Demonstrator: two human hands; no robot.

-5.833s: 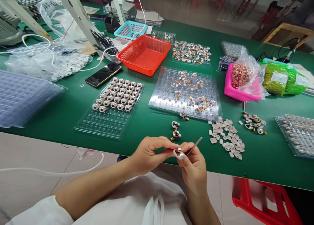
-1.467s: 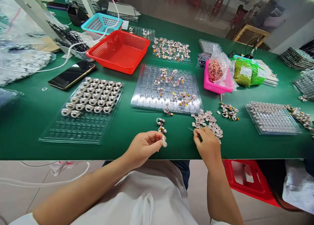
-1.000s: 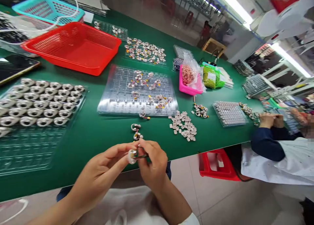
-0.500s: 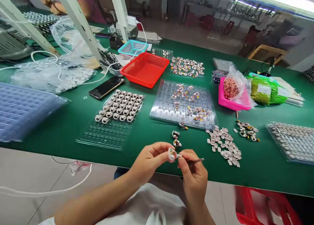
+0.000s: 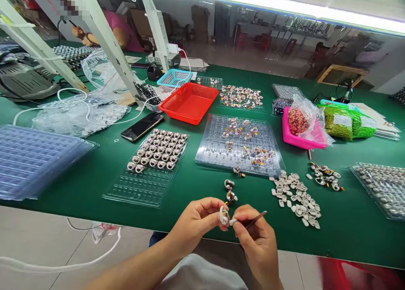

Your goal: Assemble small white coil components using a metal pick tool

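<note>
My left hand [image 5: 198, 220] pinches a small white shell part [image 5: 223, 215] with a coil inside, at the table's front edge. My right hand [image 5: 255, 239] grips thin metal tweezers [image 5: 257, 218] and presses a small white cap [image 5: 233, 221] against that part. Two loose coil parts [image 5: 229, 190] lie on the green table [image 5: 95, 172] just beyond my hands. A heap of white caps [image 5: 297, 197] sits to the right. A clear tray [image 5: 148, 165] with rows of finished parts lies to the left. Another clear tray [image 5: 240, 144] with coil parts lies ahead.
A red basket [image 5: 189, 102], a teal basket [image 5: 174, 77], a phone [image 5: 142, 126], a pink basket [image 5: 300, 136] with a bag of copper coils and green bags [image 5: 346, 123] stand further back. Stacked blue trays [image 5: 28, 159] lie at left. A person in pink [image 5: 120, 26] sits at the far side.
My view has tilted up slightly, so the hands sit lower in the picture. Both hands stay together at the table edge, with the cap still held against the shell part.
</note>
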